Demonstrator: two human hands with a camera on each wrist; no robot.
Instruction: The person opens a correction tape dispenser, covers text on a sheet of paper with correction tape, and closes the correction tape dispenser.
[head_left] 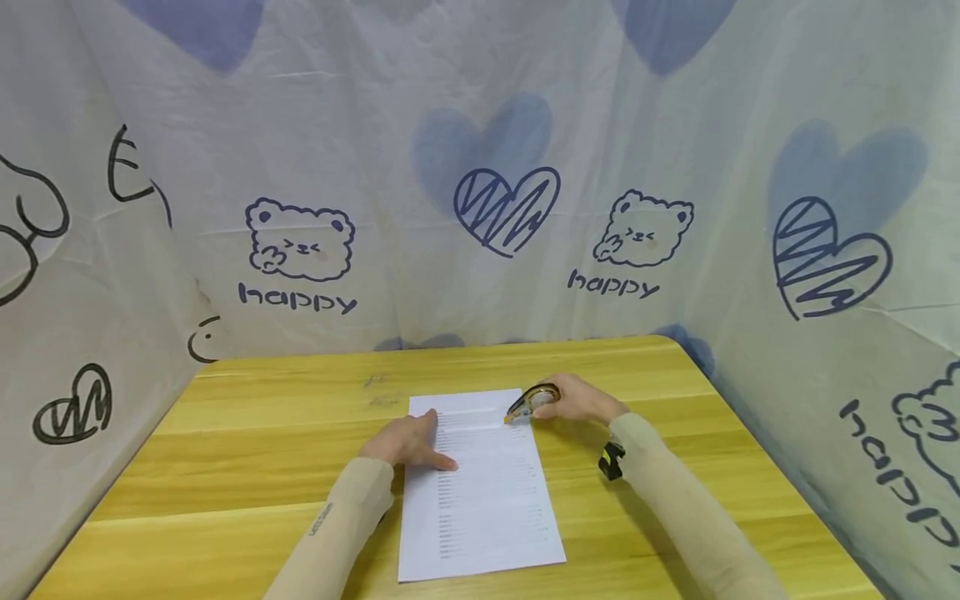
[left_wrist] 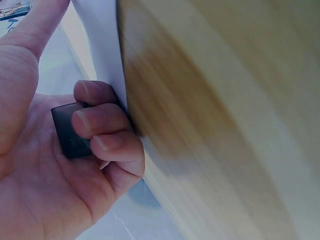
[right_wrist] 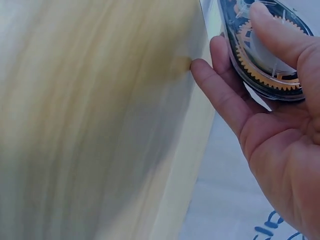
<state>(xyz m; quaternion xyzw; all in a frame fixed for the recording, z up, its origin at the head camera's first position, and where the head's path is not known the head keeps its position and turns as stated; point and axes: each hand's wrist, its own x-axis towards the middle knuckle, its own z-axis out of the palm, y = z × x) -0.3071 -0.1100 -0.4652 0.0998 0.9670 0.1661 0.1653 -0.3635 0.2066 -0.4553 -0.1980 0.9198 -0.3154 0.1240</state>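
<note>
White paper [head_left: 491,517] may skew if left hand [head_left: 407,440], clasping black piece [left_wrist: 67,129], slips; right hand [head_left: 583,398] grips correction tape [head_left: 536,399], top-right corner.

L hand [left_wrist: 55,170] grips sm. dk sq. pc. [left_wrist: 69,130] beside wht paper [left_wrist: 104,45] on wood tbl [left_wrist: 210,120].

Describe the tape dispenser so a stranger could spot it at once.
On the yellow wooden table lies a white printed sheet. At its upper right edge, the right hand holds the tape dispenser: unlike the flat sheet, it is a rounded, see-through case with an orange toothed wheel inside.
</note>
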